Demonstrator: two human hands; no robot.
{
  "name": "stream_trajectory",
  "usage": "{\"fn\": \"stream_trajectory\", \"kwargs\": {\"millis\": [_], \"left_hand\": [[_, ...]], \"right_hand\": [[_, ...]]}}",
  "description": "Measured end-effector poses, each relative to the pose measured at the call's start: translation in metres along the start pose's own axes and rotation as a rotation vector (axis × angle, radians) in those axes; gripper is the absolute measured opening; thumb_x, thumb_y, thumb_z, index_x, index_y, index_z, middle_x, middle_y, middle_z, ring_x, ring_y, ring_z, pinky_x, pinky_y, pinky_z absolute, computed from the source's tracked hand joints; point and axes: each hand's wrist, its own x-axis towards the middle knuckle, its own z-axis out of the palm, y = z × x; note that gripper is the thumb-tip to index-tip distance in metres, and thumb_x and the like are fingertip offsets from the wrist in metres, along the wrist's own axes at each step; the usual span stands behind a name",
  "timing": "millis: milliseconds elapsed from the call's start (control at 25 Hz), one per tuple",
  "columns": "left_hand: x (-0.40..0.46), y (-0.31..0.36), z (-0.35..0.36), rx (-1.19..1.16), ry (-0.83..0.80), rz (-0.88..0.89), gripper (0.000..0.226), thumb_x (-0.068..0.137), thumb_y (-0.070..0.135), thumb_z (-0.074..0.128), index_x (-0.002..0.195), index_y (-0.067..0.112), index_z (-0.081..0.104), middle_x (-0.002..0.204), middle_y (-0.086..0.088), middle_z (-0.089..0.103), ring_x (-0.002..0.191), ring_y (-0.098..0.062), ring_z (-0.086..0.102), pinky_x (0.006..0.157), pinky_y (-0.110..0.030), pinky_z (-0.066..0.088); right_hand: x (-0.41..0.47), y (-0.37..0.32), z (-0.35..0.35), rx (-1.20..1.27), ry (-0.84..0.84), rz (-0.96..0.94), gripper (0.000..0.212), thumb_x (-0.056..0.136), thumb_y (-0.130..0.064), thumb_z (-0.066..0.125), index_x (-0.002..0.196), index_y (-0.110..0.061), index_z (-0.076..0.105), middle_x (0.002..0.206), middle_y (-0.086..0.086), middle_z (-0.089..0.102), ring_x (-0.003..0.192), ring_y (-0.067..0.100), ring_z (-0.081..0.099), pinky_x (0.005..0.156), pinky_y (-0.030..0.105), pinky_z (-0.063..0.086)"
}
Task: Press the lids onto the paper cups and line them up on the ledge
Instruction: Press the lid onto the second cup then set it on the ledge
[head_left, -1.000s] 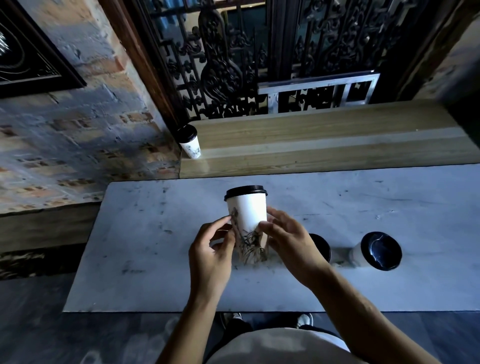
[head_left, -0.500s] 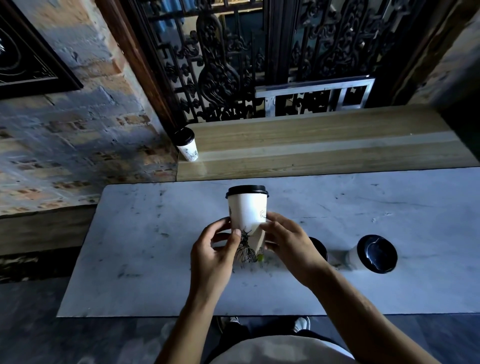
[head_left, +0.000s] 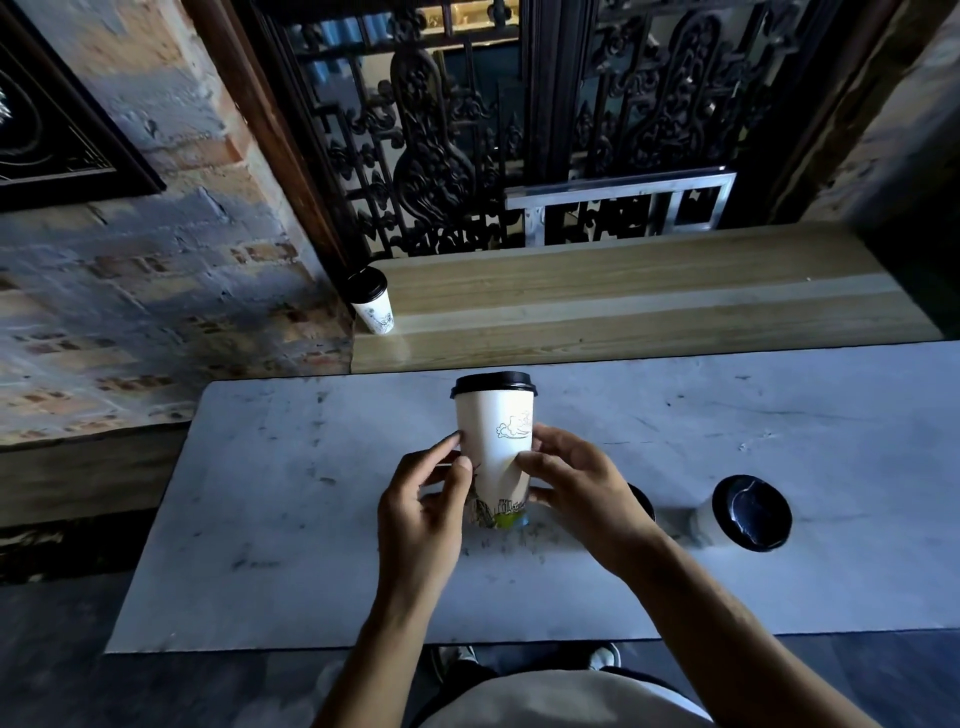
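Observation:
A white paper cup (head_left: 496, 436) with printed drawings and a black lid (head_left: 492, 383) stands upright at the middle of the marble table (head_left: 291, 519). My left hand (head_left: 423, 506) touches its left side with thumb and fingertips. My right hand (head_left: 574, 493) wraps its lower right side. A second lidded cup (head_left: 748, 512) stands on the table to the right. Between them, a dark lid or cup rim (head_left: 643, 503) peeks out from behind my right hand. One lidded cup (head_left: 373, 306) stands at the left end of the wooden ledge (head_left: 649, 301).
An ornate black iron grille (head_left: 493, 130) rises behind the ledge, with a metal frame (head_left: 623, 202) at its base. A brick wall (head_left: 156, 291) lies to the left with a dark framed picture (head_left: 47, 135). The table's near edge is close to my body.
The cup has turned in my hands, showing a different part of its print. Both hands have stayed low on the cup.

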Motion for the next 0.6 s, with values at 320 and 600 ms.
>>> {"fn": "stream_trajectory", "kwargs": {"millis": [320,600], "left_hand": [[0.001,-0.001,-0.019,-0.087,-0.094,-0.052,0.046,0.082,0.039,0.074,0.123,0.019,0.069,0.106,0.011,0.079,0.094,0.000,0.074,0.069,-0.011,0.055],[0.009,-0.009,-0.037,0.007,-0.027,-0.029,0.021,0.098,0.023,0.065,0.118,0.029,0.070,0.112,0.006,0.073,0.090,0.015,0.065,0.070,-0.004,0.049]], "right_hand": [[-0.004,-0.006,0.018,0.086,-0.023,0.025,0.028,0.101,-0.003,0.052,0.125,-0.016,0.059,0.106,0.014,0.077,0.090,0.021,0.072,0.077,0.029,0.057],[-0.001,-0.003,0.042,0.076,-0.058,-0.024,0.045,0.090,-0.007,0.066,0.134,-0.004,0.061,0.120,0.023,0.074,0.109,0.034,0.073,0.090,0.040,0.060]]}}
